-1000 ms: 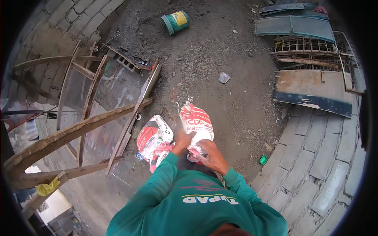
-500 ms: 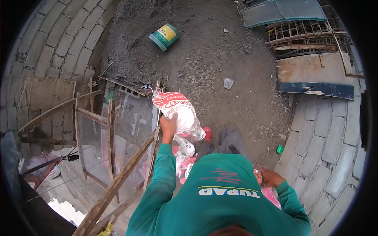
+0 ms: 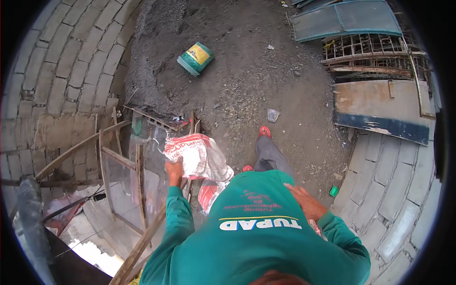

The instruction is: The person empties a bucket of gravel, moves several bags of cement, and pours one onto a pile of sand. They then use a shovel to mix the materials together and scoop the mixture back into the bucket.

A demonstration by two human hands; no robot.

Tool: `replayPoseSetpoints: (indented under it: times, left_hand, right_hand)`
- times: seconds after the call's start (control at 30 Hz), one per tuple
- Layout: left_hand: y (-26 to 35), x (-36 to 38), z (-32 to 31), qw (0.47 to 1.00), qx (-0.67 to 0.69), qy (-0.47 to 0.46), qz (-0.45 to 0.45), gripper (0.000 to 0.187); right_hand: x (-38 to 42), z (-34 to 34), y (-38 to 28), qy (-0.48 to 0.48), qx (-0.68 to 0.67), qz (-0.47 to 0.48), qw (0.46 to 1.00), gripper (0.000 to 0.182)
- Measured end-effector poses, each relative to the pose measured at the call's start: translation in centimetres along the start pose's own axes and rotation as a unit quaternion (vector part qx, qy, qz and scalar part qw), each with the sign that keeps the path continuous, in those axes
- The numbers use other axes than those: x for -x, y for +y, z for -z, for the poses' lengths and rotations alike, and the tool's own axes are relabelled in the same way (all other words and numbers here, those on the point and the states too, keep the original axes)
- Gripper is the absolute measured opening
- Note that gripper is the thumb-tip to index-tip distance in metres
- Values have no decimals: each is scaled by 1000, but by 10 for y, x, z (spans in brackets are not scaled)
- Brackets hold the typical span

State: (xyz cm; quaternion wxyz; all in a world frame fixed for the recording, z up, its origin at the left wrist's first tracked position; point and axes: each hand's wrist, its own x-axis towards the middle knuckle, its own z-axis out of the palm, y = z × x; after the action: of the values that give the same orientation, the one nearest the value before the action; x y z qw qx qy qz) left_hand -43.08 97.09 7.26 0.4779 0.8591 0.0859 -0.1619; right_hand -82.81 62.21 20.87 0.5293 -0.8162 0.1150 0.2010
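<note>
My left hand is closed on the edge of a white and red printed sack, out to the left of my body. Below it, partly hidden by my green shirt, lies a second white and red sack. My right hand rests against the right side of my shirt, its fingers extended and partly spread. Under my right forearm a bit of pink and white material shows. Red footwear is visible on my forward foot.
A green bucket lies on its side on the gravel. Wooden frames and boards stand at the left by a block wall. Metal grilles and panels are stacked at the right. A clear plastic cup lies ahead.
The sack in my left hand has moved left and down. My right hand has come up onto my shirt. One leg has stepped forward.
</note>
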Motion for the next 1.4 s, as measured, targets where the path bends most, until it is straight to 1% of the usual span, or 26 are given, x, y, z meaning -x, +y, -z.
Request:
replayPoseSetpoints:
  times: [0.03, 0.1, 0.2, 0.23, 0.27, 0.33, 0.37, 0.43, 0.47, 0.53, 0.6, 0.63, 0.67, 0.73, 0.77, 0.83, 0.97, 1.03, 1.07, 1.13, 1.17, 1.23, 1.27, 1.33, 1.37, 1.4]
  left_hand:
    - [9, 7, 6, 1000, -15, 14, 6, 24]
    - [28, 13, 10, 999, -28, 35, 15, 24]
    - [50, 24, 20, 992, -67, 104, 19, 23]
    - [56, 23, 24, 987, -83, 127, 46, 23]
    - [60, 24, 27, 986, -85, 130, 52, 23]
    - [81, 27, 30, 984, -76, 152, 49, 23]
    - [70, 18, 34, 988, -35, 152, 7, 24]
    - [84, 15, 36, 987, -33, 157, -1, 24]
    - [89, 11, 37, 987, -27, 160, -15, 24]
    - [88, 2, 39, 988, -23, 150, 8, 25]
    - [96, -6, 37, 986, 11, 168, 3, 26]
    - [110, -2, 35, 986, -15, 164, 8, 28]
    - [106, -5, 35, 986, -18, 166, 13, 28]
    - [92, -19, 40, 985, 41, 167, 18, 27]
    - [84, -24, 42, 984, 31, 176, 7, 26]
    - [95, -23, 42, 985, 13, 173, 9, 25]
    - [110, -10, 42, 985, -5, 174, 4, 25]
    - [110, -3, 43, 985, -1, 173, -9, 26]
    - [110, 1, 44, 984, -1, 179, -3, 26]
    - [126, 19, 40, 977, -23, 209, 36, 25]
    - [126, 25, 39, 976, -25, 212, 45, 25]
    - [119, 39, 40, 973, -52, 223, 12, 25]
    - [111, 47, 42, 974, -59, 218, 25, 25]
    - [95, 58, 41, 962, 69, 257, 63, 26]
    - [90, 67, 42, 963, 35, 264, 32, 28]
    - [84, 76, 43, 967, 29, 251, 42, 28]
  right_hand:
    - [-6, 16, -1, 3, -8, 29, 1000, 64]
    - [-18, 42, -1, -2, -20, 51, 999, 63]
    - [-32, 70, 3, -15, -26, 85, 996, 60]
    - [-35, 78, 3, -22, -18, 99, 995, 60]
    - [-36, 85, 2, -29, -19, 99, 994, 60]
    - [-43, 98, 1, -36, 16, 97, 995, 65]
    - [-46, 104, -1, -40, 15, 97, 994, 65]
    - [-45, 112, -6, -58, 70, 69, 993, 76]
    - [-48, 115, -8, -65, 67, 67, 993, 76]
    - [-62, 124, -8, -61, 159, 118, 978, 81]
    - [-82, 128, -13, -51, 141, 135, 979, 78]
    - [-88, 129, -15, -39, 130, 152, 979, 75]
    - [-92, 134, -17, -45, 127, 152, 979, 75]
    - [-98, 141, -22, -41, 129, 176, 975, 64]
    - [-101, 142, -19, -44, 128, 176, 975, 64]
    - [-109, 142, -12, -52, 89, 197, 975, 55]
    - [-132, 145, -9, -79, 77, 211, 971, 49]
    - [-143, 151, -12, -83, 84, 262, 958, 47]
    - [-149, 154, -13, -91, 84, 265, 956, 47]
    - [-160, 161, -18, -148, 93, 269, 947, 45]
    - [-165, 165, -19, -157, 91, 268, 946, 45]
    - [-175, 174, -22, -225, 113, 261, 932, 45]
    - [-179, 179, -29, -234, 103, 252, 933, 45]
    - [-185, 188, -45, -279, 157, 200, 926, 54]
    - [-181, 186, -38, -284, 147, 185, 929, 54]
    - [-176, 183, -31, -218, 163, 219, 937, 58]
